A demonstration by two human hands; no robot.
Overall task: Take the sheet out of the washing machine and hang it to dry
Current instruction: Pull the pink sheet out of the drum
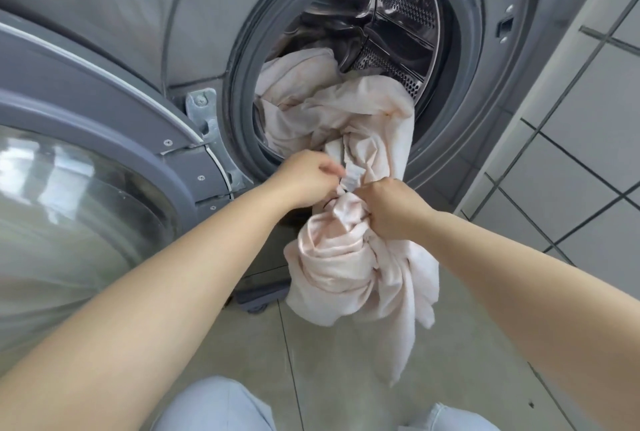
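Note:
A pale pink sheet (353, 257) spills out of the grey washing machine's round opening (242, 91). Part of it still lies bunched inside the steel drum (405, 25); the rest hangs down toward the floor in front of the machine. My left hand (308, 178) pinches a small white label on the sheet just below the opening's lower rim. My right hand (391, 209) grips a twisted bunch of the sheet right beside it. The two hands are almost touching.
The machine's door (86, 167) stands swung wide to the left, its glass bowl beside my left arm. A grey tiled wall (581, 140) rises on the right. Beige floor tiles (346, 371) lie below, and my knees in light trousers (214, 406) show at the bottom edge.

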